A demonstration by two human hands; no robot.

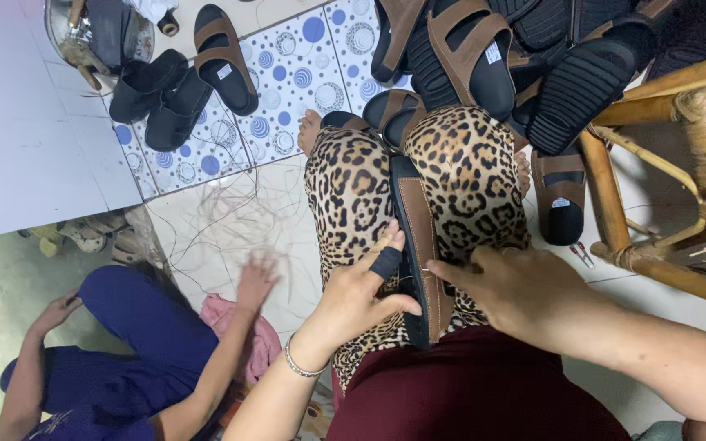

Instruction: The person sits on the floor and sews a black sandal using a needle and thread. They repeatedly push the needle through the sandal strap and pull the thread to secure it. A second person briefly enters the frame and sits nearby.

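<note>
Across the middle, leopard-print legs fill the view, with a brown and black sandal lying lengthwise between the knees, toe end far, heel end near. At far right a heap of like sandals is piled beside a cane chair, and one more sandal lies on the floor next to the right leg. On the near left another person in blue sits on the floor, one hand spread over loose threads, next to a pink cloth. Far left, three sandals lie on a dotted tile, next to a metal bowl.

The left hand grips the near part of the lap sandal, thumb under its edge and the forefinger, wrapped in a dark guard, laid on top; a bracelet circles its wrist. The right hand closes narrow, fingertips pinched at the sandal's brown edge; what they pinch is too small to tell. Small snips lie on the floor to the right.
</note>
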